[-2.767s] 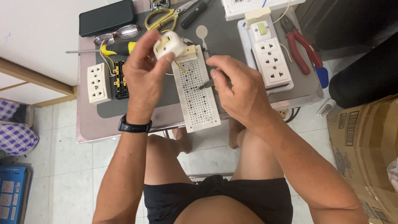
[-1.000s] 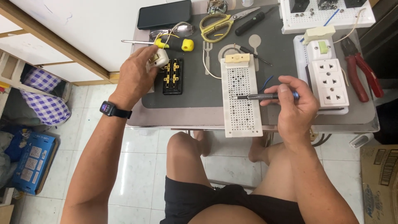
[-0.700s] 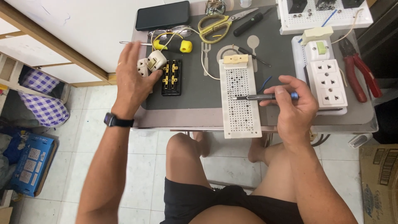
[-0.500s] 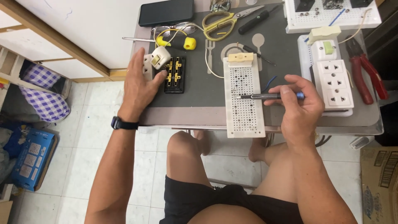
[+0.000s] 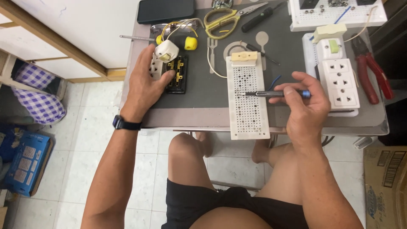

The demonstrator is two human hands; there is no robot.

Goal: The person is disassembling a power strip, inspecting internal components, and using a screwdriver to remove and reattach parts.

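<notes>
My left hand (image 5: 144, 87) rests on the left side of the table, fingers spread over a white socket cover (image 5: 156, 68), with a white plug (image 5: 166, 50) at the fingertips. Beside it lies an opened black socket base with brass contacts (image 5: 178, 74). My right hand (image 5: 305, 106) grips a dark slim screwdriver (image 5: 271, 94) with a blue end, its tip lying over a long white perforated board (image 5: 248, 97) in the middle of the grey mat (image 5: 203, 91).
A white power strip (image 5: 339, 82), red pliers (image 5: 373, 72), yellow-handled scissors (image 5: 224, 17), a black phone (image 5: 165, 10), a black screwdriver (image 5: 258, 17) and a white breadboard (image 5: 335, 12) lie on the table. A cardboard box (image 5: 386, 182) stands at the right, a blue box (image 5: 25, 169) at the left.
My left hand has carried the white plug from above the board to the table's left side and now lies over the socket parts. The right hand holds the screwdriver nearly still.
</notes>
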